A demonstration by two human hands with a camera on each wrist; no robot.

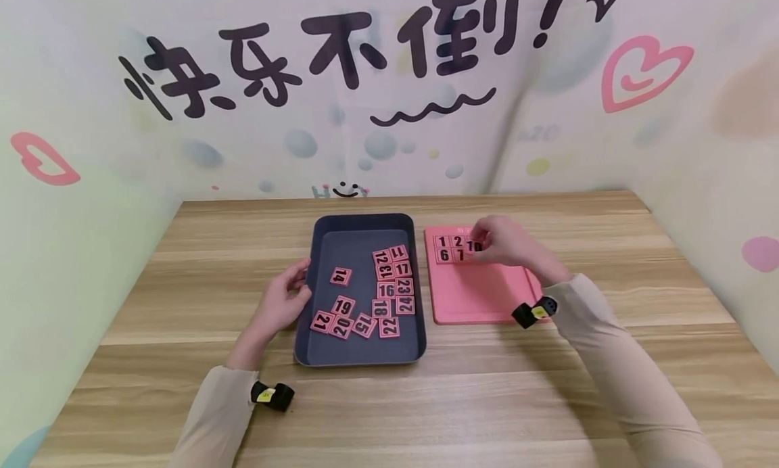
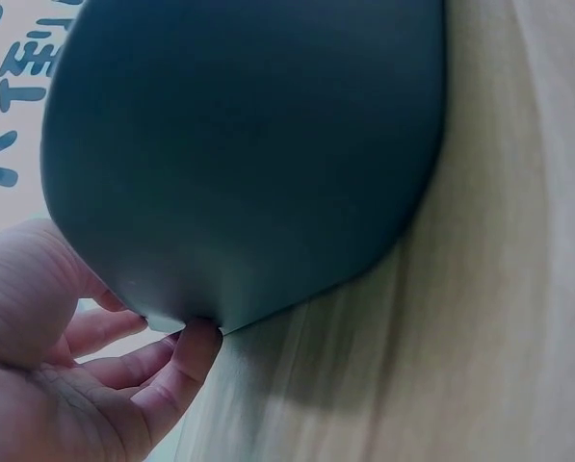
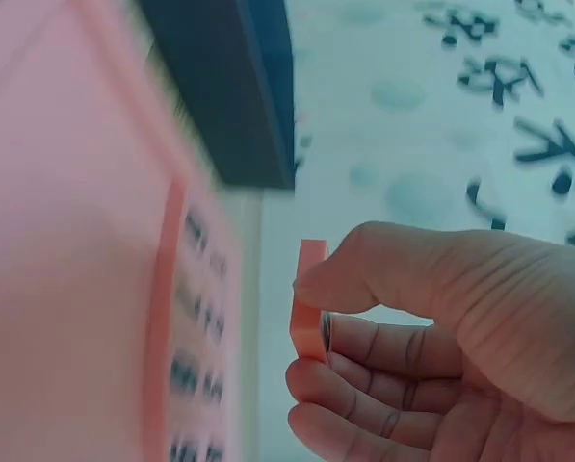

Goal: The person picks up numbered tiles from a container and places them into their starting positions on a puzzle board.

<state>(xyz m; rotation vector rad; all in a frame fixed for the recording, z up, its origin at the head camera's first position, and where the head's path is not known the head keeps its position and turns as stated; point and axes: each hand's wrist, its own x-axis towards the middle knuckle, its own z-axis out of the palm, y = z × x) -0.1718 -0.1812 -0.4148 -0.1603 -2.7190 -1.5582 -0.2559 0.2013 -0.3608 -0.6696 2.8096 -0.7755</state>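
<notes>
My right hand (image 1: 502, 241) pinches a small pink tile numbered 10 (image 1: 474, 247) between thumb and fingers, over the upper part of a pink board (image 1: 475, 292). In the right wrist view the tile (image 3: 309, 300) appears edge-on, clear of the board's row. Tiles 1 (image 1: 441, 242), 2 (image 1: 458, 241), 6 (image 1: 444, 255) and 7 (image 1: 460, 255) lie at the board's upper left; the hand hides the spots to their right. My left hand (image 1: 282, 299) holds the left rim of a dark grey tray (image 1: 362, 222), its fingertips (image 2: 202, 337) at the edge.
Inside the tray lie several loose numbered tiles, turned various ways, among them 14 (image 1: 341, 276), 19 (image 1: 343, 306), 16 (image 1: 386, 290) and 22 (image 1: 389, 327). Tray and board stand side by side on a wooden table (image 1: 389, 414). A printed backdrop (image 1: 341, 130) rises behind.
</notes>
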